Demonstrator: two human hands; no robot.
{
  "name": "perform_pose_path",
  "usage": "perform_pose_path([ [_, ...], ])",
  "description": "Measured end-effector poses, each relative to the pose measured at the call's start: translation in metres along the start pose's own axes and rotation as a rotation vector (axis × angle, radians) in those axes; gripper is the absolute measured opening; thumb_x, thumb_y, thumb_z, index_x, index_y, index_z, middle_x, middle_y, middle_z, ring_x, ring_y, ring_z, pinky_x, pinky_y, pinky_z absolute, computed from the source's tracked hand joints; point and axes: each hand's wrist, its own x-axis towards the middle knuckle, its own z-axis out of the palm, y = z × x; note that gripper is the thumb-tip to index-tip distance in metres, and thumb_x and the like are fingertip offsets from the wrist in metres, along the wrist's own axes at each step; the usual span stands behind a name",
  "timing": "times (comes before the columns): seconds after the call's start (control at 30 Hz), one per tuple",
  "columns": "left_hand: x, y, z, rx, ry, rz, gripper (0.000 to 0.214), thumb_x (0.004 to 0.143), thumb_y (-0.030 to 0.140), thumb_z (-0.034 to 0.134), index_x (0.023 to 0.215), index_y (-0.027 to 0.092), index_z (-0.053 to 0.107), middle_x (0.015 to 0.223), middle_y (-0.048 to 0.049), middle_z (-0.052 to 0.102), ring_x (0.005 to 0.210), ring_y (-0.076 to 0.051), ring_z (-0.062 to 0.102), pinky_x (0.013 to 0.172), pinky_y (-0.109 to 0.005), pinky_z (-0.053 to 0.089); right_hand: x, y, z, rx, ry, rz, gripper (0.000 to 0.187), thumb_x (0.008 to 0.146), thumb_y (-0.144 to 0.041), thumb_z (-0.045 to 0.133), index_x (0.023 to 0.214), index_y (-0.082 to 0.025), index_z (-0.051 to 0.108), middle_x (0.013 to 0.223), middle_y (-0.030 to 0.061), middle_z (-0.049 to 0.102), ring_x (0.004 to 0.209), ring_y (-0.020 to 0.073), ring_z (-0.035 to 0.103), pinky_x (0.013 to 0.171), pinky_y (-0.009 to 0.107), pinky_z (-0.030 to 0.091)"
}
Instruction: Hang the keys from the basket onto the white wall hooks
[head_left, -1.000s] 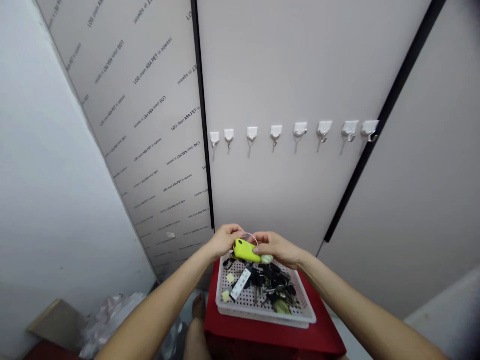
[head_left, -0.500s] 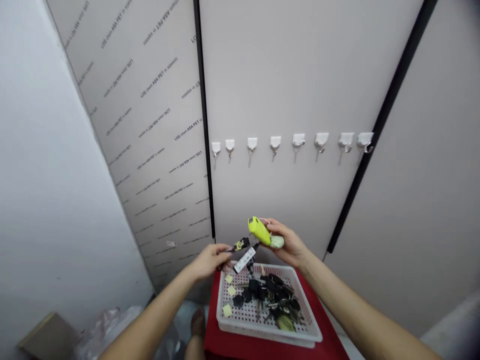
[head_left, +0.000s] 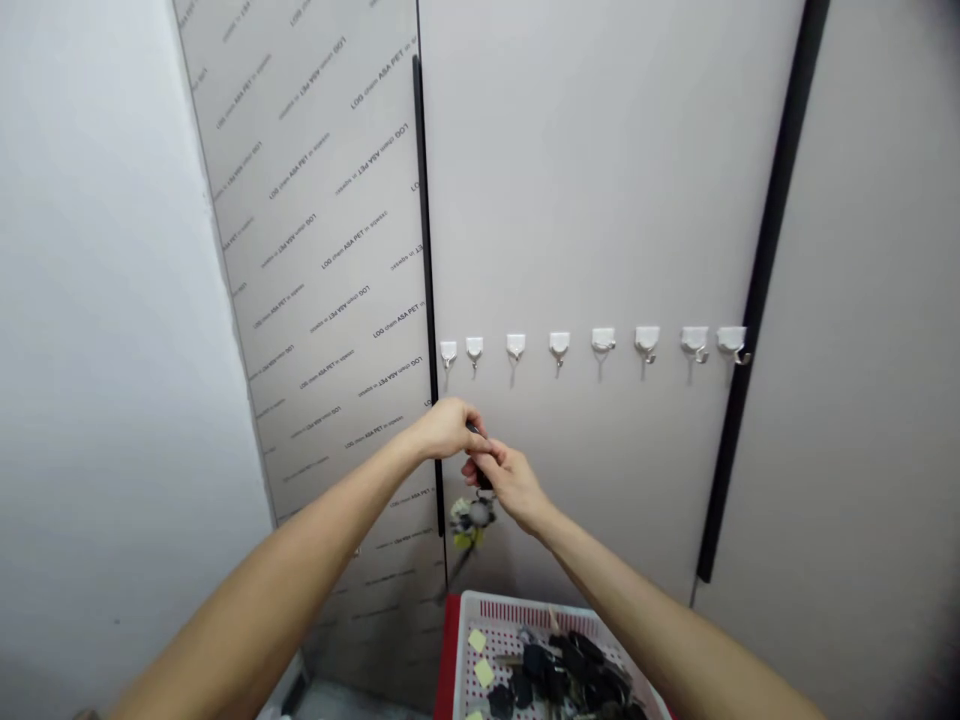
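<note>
My left hand and my right hand meet in front of the panel, below the row of hooks. Both are closed on a dark strap-like part of a bunch of keys. Beneath my fingers hangs the rest of the bunch of keys, with yellow, pale and dark pieces blurred by motion. Above are several white stick-on hooks in a row, with nothing hanging on them. My fingers partly hide the strap's upper end.
A white perforated basket holding many dark keys and small yellow squares stands on a red surface. Black vertical strips border the grey panel. A pale wall is at the left.
Both hands have risen from above the basket towards the hooks and come together. The bright yellow tag now hangs lower within the bunch. My view has tilted up, so the basket sits lower.
</note>
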Motion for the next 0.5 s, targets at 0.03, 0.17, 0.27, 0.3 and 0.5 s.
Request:
perform_pose_path([
  [0.03,0.0,-0.001,-0.005,-0.048,0.049,-0.006,0.014,0.05,0.023,0.052,0.061,0.014,0.055,0.047,0.0035,0.05,0.048,-0.008,0.043,0.049,-0.019,0.032,0.005,-0.003,0.003,0.003,0.033,0.027,0.019,0.062,-0.034,0.044,0.065,-0.015,0.043,0.052,-0.0033,0.047,0.043,0.0055,0.042,0.043,0.019,0.032],
  [0.17,0.0,-0.01,-0.023,-0.324,0.239,-0.078,0.015,0.05,0.016,0.05,0.064,0.013,0.055,0.054,0.0021,0.05,0.052,-0.006,0.043,0.054,-0.02,0.035,0.021,-0.012,0.012,0.056,0.085,0.025,0.026,0.061,-0.04,0.043,0.067,-0.015,0.046,0.045,-0.006,0.039,0.036,0.0031,0.034,0.037,0.017,0.026],
  [0.27,0.006,-0.015,-0.03,-0.553,0.331,-0.143,0.015,0.05,0.013,0.049,0.065,0.012,0.053,0.055,0.0017,0.05,0.053,-0.006,0.044,0.057,-0.021,0.036,0.032,-0.02,0.019,0.11,0.142,0.014,0.032,0.063,-0.045,0.038,0.07,-0.015,0.048,0.046,-0.0051,0.04,0.038,0.0038,0.036,0.038,0.017,0.027],
  [0.3,0.009,-0.016,-0.031,-0.607,0.381,-0.16,0.016,0.05,0.012,0.048,0.065,0.013,0.052,0.054,0.0022,0.049,0.051,-0.005,0.044,0.056,-0.021,0.036,0.037,-0.023,0.021,0.118,0.176,0.019,0.032,0.062,-0.045,0.039,0.069,-0.015,0.048,0.047,-0.0048,0.041,0.039,0.0041,0.037,0.038,0.018,0.027],
  [0.5,0.038,-0.017,-0.039,-0.553,0.621,-0.199,0.011,0.049,0.013,0.048,0.06,0.014,0.047,0.05,0.0039,0.045,0.045,-0.005,0.041,0.05,-0.02,0.036,0.069,-0.035,0.028,0.127,0.253,-0.138,0.03,0.059,-0.045,0.041,0.06,-0.016,0.044,0.044,-0.0062,0.038,0.039,0.0045,0.034,0.039,0.018,0.028],
])
